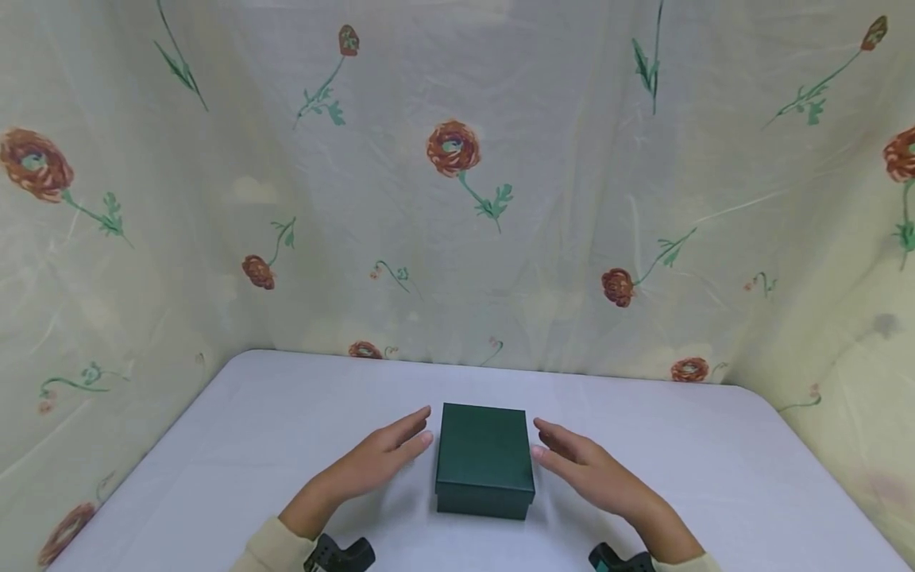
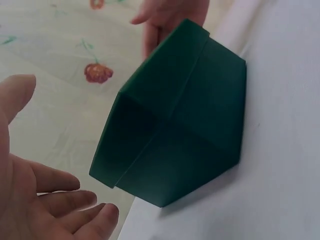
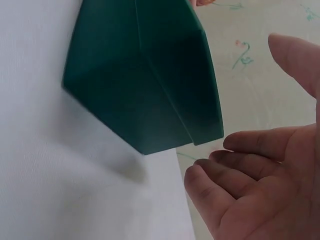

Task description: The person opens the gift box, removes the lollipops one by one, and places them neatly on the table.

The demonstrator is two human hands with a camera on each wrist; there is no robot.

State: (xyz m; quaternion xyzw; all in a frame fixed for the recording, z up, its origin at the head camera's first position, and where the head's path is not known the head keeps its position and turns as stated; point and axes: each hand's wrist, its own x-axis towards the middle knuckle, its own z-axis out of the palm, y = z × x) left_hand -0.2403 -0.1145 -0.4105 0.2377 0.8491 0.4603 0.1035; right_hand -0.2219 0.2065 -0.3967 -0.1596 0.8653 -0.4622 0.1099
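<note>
A dark green box (image 1: 484, 449) with a fitted lid sits on the white table, its lid on and its seam showing along the sides. To its left my left hand (image 1: 379, 457) is held with fingers extended, apart from the box side. My right hand (image 1: 589, 469) mirrors it on the other side, fingertips close to the lid's right edge. In the left wrist view the box (image 2: 170, 120) stands beyond the relaxed fingers (image 2: 60, 205). The right wrist view has the box (image 3: 135, 75) beside loosely extended fingers (image 3: 225, 185). Neither hand holds anything.
The white table (image 1: 286, 413) has rounded far corners. A pale curtain (image 1: 557, 199) printed with red flowers hangs behind it and along both sides. Black wrist straps with devices (image 1: 339, 554) show at the cuffs of light sleeves.
</note>
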